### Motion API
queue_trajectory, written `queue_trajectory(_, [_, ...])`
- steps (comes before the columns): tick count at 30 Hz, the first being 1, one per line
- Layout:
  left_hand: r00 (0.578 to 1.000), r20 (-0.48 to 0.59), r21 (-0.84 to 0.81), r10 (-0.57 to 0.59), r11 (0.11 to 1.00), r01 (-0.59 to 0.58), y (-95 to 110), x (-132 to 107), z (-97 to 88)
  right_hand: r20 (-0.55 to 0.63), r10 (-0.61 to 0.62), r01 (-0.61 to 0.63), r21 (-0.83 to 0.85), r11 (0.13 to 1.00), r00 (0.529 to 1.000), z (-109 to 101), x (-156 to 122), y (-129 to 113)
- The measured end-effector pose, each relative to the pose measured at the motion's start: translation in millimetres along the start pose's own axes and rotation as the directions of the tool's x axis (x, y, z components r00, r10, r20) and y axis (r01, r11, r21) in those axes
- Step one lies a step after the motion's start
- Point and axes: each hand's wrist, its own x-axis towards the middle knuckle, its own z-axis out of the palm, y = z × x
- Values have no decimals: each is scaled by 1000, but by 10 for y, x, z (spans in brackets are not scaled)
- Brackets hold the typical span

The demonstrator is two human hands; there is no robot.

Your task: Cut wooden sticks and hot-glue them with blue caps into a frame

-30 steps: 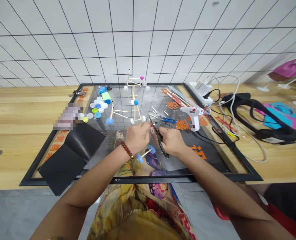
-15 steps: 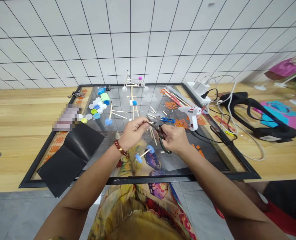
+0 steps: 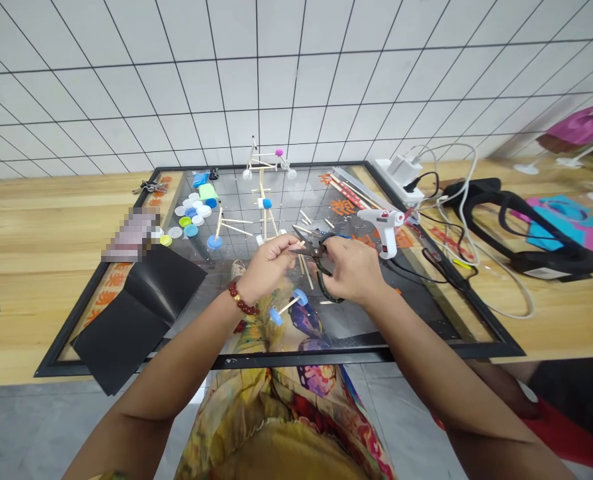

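My left hand [image 3: 269, 268], with a beaded bracelet at the wrist, pinches a short pale wooden stick [image 3: 301, 244] whose tip pokes out past the fingers. My right hand [image 3: 355, 268] has its fingers in the handles of dark scissors [image 3: 317, 252]. Their blades are parted and lie at the stick's tip, close to my left fingertips. Just below the hands, a small stick axle [image 3: 290, 305] with a blue cap on each end rests on the glass. Loose cut sticks lie under and behind the scissors.
Behind stand a stick-and-cap model [image 3: 264, 170] and a smaller stick piece on a blue cap [image 3: 215, 242]. Bottle caps [image 3: 203, 211] and a black sheet [image 3: 141, 300] lie left. At right are a white glue gun [image 3: 387, 230], cables, a power strip [image 3: 401, 187] and a black headset [image 3: 516, 233].
The scissors' blades have spread apart around the stick's tip, where they were closer together before. My right hand has shifted slightly right and up; my left hand stays nearly in place.
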Motion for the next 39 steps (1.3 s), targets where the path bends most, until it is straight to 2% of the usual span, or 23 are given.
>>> queue_trajectory(3, [999,9,-46,-37,998,37,-3,9,-10,24,0,-1,15,1000,1000,-1,8,1])
queue_trajectory(5, [1000,15,-13,-11,1000,11,-9,18,-35,58,26,-29,45,999,998,-3,10,-6])
queue_trajectory(8, [997,19,160,71,984,-73,-14,26,-79,127,65,-81,124,989,990,-4,7,-15])
queue_trajectory(12, [985,12,390,175,906,-166,-12,5,-98,188,79,-117,204,972,979,9,-8,-35])
queue_trajectory(17, [961,-52,561,272,804,-197,-28,-48,-59,156,88,-116,180,977,984,19,-14,-122])
queue_trajectory(21, [958,-63,585,281,787,-193,-35,-66,-39,151,94,-119,169,978,984,0,-14,-167])
queue_trajectory(25, [961,-40,564,273,800,-204,-11,-68,-42,201,81,-130,245,961,976,1,-27,-127])
queue_trajectory(33, [984,-104,499,144,863,-74,46,-44,-86,222,74,-171,460,871,972,104,-51,-83])
queue_trajectory(39, [977,-134,609,163,792,-49,19,-37,-125,253,76,-206,540,816,964,146,-47,-58])
